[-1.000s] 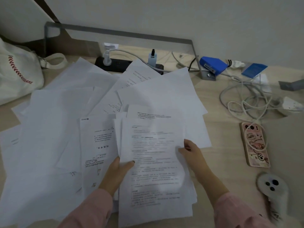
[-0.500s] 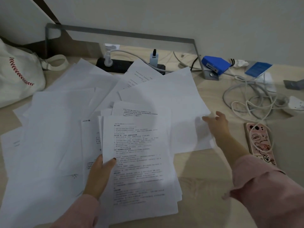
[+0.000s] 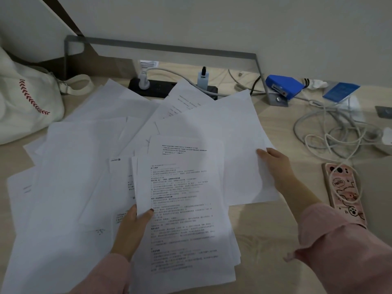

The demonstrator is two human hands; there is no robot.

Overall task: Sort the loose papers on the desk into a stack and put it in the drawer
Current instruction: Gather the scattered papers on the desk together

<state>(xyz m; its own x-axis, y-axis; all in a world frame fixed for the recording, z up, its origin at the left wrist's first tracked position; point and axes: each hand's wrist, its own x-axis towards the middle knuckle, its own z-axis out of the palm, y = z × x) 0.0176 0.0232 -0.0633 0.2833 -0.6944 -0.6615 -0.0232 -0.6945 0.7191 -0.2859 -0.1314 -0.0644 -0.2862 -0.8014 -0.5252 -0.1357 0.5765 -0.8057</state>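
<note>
Many loose white papers (image 3: 84, 166) lie spread over the pale wooden desk (image 3: 265, 240). My left hand (image 3: 133, 228) grips the left edge of a gathered stack of printed sheets (image 3: 184, 225), thumb on top. My right hand (image 3: 275, 164) pinches the right edge of a large blank sheet (image 3: 222, 134) that lies behind the stack, its edge slightly lifted. No drawer is in view.
A white canvas bag (image 3: 27, 102) sits at the far left. A black power strip (image 3: 161, 90) and a grey metal frame (image 3: 161, 47) stand at the back. A blue box (image 3: 284, 85), tangled white cables (image 3: 331, 134) and a pink-cased phone (image 3: 341, 189) lie at the right.
My right hand left the stack's right edge, reached out to the right and took hold of the blank sheet's edge. The left hand kept holding the stack and drew it slightly left.
</note>
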